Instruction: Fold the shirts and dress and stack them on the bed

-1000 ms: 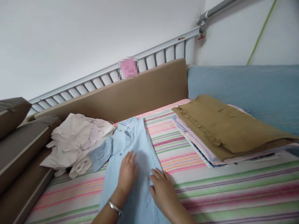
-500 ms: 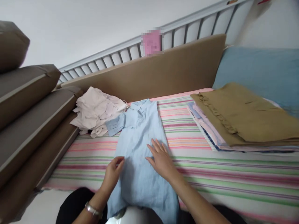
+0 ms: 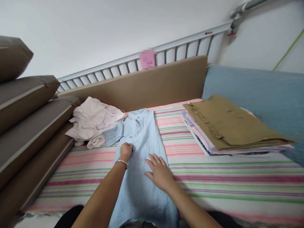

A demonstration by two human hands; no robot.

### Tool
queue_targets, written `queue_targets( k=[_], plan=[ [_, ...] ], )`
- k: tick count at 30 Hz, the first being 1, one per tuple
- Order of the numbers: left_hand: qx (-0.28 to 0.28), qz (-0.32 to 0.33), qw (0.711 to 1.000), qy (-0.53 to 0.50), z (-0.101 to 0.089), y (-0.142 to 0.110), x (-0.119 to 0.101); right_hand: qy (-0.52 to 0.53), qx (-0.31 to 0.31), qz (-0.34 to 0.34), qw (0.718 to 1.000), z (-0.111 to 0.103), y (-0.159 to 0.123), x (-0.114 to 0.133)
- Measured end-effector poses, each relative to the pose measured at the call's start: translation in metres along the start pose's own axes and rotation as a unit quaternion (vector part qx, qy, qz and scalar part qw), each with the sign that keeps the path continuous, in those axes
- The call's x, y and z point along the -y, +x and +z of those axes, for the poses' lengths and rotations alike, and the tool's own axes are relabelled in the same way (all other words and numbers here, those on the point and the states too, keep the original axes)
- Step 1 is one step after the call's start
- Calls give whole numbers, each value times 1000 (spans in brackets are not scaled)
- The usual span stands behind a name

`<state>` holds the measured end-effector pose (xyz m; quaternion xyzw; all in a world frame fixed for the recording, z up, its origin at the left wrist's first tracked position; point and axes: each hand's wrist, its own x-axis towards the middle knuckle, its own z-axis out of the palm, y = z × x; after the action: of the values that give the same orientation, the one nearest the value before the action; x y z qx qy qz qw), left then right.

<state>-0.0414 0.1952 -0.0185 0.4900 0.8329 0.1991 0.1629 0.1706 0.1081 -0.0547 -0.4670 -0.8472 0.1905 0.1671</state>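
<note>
A light blue shirt (image 3: 144, 145) lies lengthwise before me, its collar at the far end and its hem by my lap. One side is folded inward, and a sleeve (image 3: 112, 134) sticks out to the left. My left hand (image 3: 126, 150), with a bracelet at the wrist, is closed at the shirt's left side below the sleeve, fingers curled against the cloth. Spread flat on the right half of the fabric is my right hand (image 3: 159, 172), its fingers apart and holding nothing.
Crumpled pale clothes (image 3: 92, 122) lie left of the collar. To the right, an olive garment (image 3: 228, 123) tops a folded stack. Brown cushions (image 3: 26, 123) pile up at left. A brown board (image 3: 142, 90) leans on a railing behind the striped sheet (image 3: 225, 186); a blue surface (image 3: 249, 82) is at right.
My left hand has moved forward along the shirt's left side and its fingers have closed. My right hand stays flat on the cloth. The view has shifted slightly.
</note>
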Motion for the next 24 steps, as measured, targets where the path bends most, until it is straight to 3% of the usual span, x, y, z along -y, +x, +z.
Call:
queue_targets(
  k=[3, 6, 8, 9, 11, 12, 15, 18, 21, 24],
  plan=[
    [-45, 44, 998, 10, -9, -12, -1, 12, 11, 8, 1000, -2, 3, 0],
    [-66, 153, 986, 9, -6, -44, -9, 14, 27, 14, 999, -6, 5, 3],
    [-32, 269, 962, 21, 3, -69, -9, 7, 39, 20, 999, -8, 6, 4],
    [2, 348, 937, 43, 8, -79, -5, 3, 43, 23, 999, -9, 6, 5],
    [41, 393, 915, 77, 13, -90, 13, 2, 48, 25, 999, -9, 7, 5],
    [53, 390, 916, 79, 12, -90, 26, 3, 48, 25, 999, -9, 7, 4],
    [48, 293, 955, -10, -10, -67, 70, 6, 48, 23, 999, -8, 8, 3],
    [-21, 163, 984, -76, -44, -19, 104, 10, 55, 28, 998, -6, 9, 2],
    [-98, 38, 992, -68, -69, 40, 120, 14, 59, 35, 998, -2, 10, 0],
    [-129, -64, 988, -58, -77, 90, 122, 24, 63, 43, 997, 4, 13, -4]
  ],
)
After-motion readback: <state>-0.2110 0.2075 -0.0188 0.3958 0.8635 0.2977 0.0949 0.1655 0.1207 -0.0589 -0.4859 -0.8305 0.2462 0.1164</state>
